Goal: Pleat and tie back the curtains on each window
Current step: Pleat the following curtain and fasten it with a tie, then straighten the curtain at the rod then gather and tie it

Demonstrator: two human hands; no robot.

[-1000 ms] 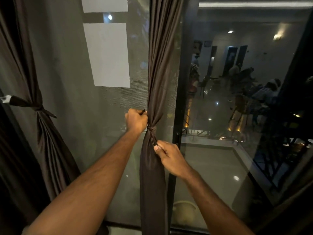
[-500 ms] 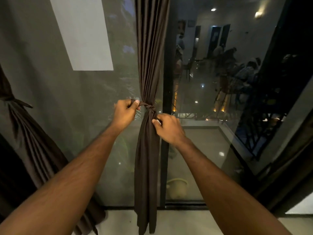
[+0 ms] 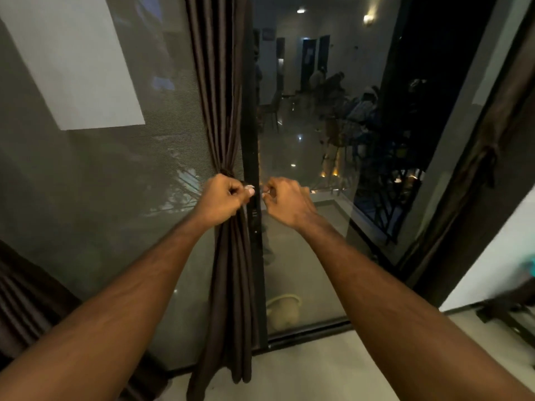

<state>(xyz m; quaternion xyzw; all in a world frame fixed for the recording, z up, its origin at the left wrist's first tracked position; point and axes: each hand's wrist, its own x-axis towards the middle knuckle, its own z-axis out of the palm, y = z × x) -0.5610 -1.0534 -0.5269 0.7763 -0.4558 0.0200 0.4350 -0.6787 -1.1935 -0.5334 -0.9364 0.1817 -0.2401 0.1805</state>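
Window [image 3: 86, 198]-side curtain [image 3: 228, 270] knot behind left hand [image 3: 221, 198]

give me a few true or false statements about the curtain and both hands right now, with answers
1. The centre curtain is gathered into a bunch at its waist. True.
2. The left hand hangs open at the person's side. False: its fingers are curled, at the curtain's knot.
3. The right hand is beside the window frame, fingers curled. True.
4. The curtain is white. False: dark brown.
5. The hands are far apart. False: close together.
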